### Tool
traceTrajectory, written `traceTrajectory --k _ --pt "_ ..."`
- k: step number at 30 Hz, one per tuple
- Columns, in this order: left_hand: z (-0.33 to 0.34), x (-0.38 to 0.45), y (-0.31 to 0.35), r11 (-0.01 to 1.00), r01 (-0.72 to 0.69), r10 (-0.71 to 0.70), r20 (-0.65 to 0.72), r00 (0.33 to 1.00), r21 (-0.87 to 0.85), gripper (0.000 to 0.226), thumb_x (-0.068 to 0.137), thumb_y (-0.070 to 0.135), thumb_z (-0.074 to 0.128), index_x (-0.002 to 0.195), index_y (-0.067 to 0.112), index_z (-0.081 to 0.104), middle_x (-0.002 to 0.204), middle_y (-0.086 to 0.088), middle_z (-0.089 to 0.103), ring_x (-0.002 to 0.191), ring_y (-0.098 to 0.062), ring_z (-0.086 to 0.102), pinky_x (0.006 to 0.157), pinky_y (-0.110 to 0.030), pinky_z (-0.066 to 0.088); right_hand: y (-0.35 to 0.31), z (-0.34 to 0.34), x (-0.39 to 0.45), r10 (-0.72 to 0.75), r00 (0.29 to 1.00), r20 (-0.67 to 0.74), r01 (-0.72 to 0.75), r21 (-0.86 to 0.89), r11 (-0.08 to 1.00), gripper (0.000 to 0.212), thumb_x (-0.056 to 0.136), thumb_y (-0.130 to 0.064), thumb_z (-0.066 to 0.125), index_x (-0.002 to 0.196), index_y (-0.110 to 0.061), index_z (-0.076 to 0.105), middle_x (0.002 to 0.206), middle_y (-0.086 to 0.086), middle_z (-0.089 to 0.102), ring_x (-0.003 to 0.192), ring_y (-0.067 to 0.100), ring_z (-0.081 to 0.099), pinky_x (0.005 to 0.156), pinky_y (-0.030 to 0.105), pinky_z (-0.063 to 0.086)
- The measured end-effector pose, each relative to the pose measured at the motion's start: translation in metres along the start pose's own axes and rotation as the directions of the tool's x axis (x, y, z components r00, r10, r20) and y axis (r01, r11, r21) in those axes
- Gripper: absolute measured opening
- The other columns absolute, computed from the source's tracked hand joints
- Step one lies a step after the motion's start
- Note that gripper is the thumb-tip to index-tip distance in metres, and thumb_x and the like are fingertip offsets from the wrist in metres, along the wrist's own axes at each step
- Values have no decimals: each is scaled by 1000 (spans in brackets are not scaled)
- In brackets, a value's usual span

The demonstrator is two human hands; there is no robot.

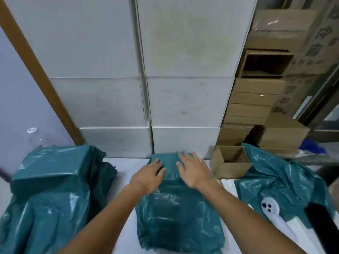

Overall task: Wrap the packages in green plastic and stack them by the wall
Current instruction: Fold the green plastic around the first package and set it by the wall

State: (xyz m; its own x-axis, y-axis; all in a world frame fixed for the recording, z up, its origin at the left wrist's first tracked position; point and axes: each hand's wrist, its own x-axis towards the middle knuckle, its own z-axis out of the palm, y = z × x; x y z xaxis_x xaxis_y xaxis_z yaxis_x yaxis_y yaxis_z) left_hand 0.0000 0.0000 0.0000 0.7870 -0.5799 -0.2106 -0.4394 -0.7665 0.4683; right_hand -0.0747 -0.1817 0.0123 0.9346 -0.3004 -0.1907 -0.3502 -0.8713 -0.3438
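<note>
A package in green plastic (171, 163) lies at the middle of the white table, its far end against the stacked white boxes. My left hand (148, 174) rests on its left part with fingers curled on the plastic. My right hand (194, 168) lies flat and spread on its right part. The loose tail of the green bag (179, 217) runs from the package back toward me between my forearms. At the left sits a pile of wrapped green packages (53, 167).
White boxes (183, 99) form a wall behind the table. An open small cardboard box (230, 161) stands right of the package, with cardboard boxes (253, 99) stacked behind it. Loose green bags (280, 180) and a white tape dispenser (271, 208) lie at the right. A clear bottle (36, 137) stands at the far left.
</note>
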Motion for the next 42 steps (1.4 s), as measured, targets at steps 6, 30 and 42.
traceTrajectory --k 6,30,42 --pt "55 4 -18 990 -75 38 -290 956 -117 53 110 40 38 161 27 38 173 15 22 153 -12 35 119 -34 31 24 57 -1 -47 979 -198 66 89 994 56 111 -49 30 165 -36 28 176 -5 16 161 33 5 125 49 24" --pt "126 -164 -26 970 -207 240 -374 896 126 93 93 60 63 167 24 21 175 9 12 157 -12 27 122 -28 25 55 108 -163 -292 934 -207 268 -135 954 103 80 -88 47 166 -48 7 178 -10 3 161 29 11 121 47 35" --pt "130 -148 -70 941 -309 339 -318 886 141 104 82 42 84 163 38 20 170 31 -1 146 -12 43 106 -31 48 122 126 -154 -502 828 -248 501 -72 862 94 90 -41 78 165 -40 21 174 -24 -4 104 14 62 84 26 51"
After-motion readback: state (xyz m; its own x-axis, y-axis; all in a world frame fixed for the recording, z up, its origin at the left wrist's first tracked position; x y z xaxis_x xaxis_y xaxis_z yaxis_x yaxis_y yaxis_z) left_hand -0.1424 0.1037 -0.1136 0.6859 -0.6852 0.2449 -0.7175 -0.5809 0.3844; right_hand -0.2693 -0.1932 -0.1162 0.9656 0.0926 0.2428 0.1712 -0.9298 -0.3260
